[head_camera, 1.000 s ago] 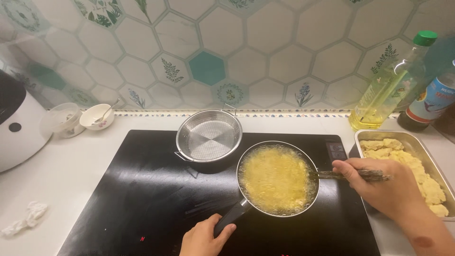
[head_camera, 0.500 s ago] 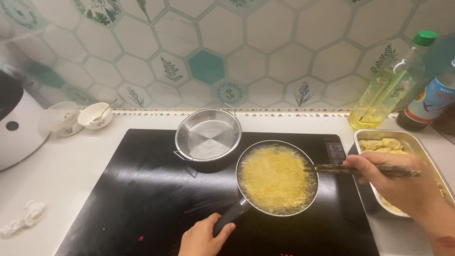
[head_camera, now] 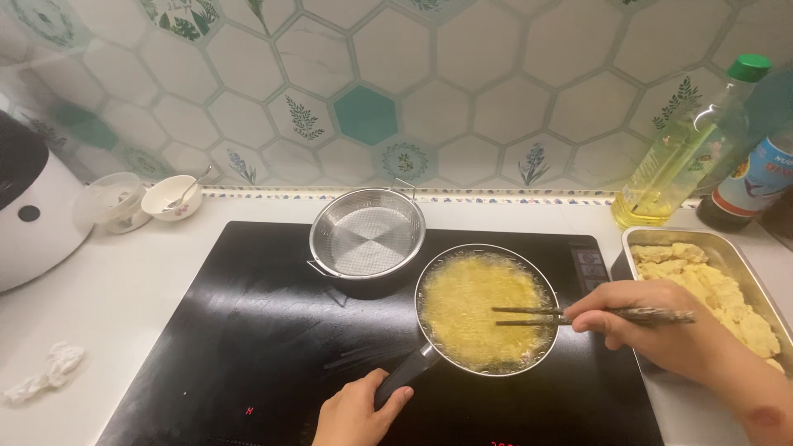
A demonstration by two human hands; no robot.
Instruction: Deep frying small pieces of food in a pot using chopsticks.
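Since the earlier frames, my right hand [head_camera: 661, 334] has swung from the tray [head_camera: 636, 241] to the frying pan [head_camera: 486, 310], chopsticks [head_camera: 578, 314] pinched in closed fingers, tips over the bubbling yellow oil. My left hand [head_camera: 357, 411] wraps the pan handle [head_camera: 405, 381], on the near side of the pan. Frying looks under way: no piece visible in the foam, the strainer bowl [head_camera: 368, 235] behind the pan empty, battered pieces [head_camera: 710, 289] piled in the tray to its right. Count: one pan, one strainer, one tray, two chopsticks, two bottles [head_camera: 686, 144] beyond.
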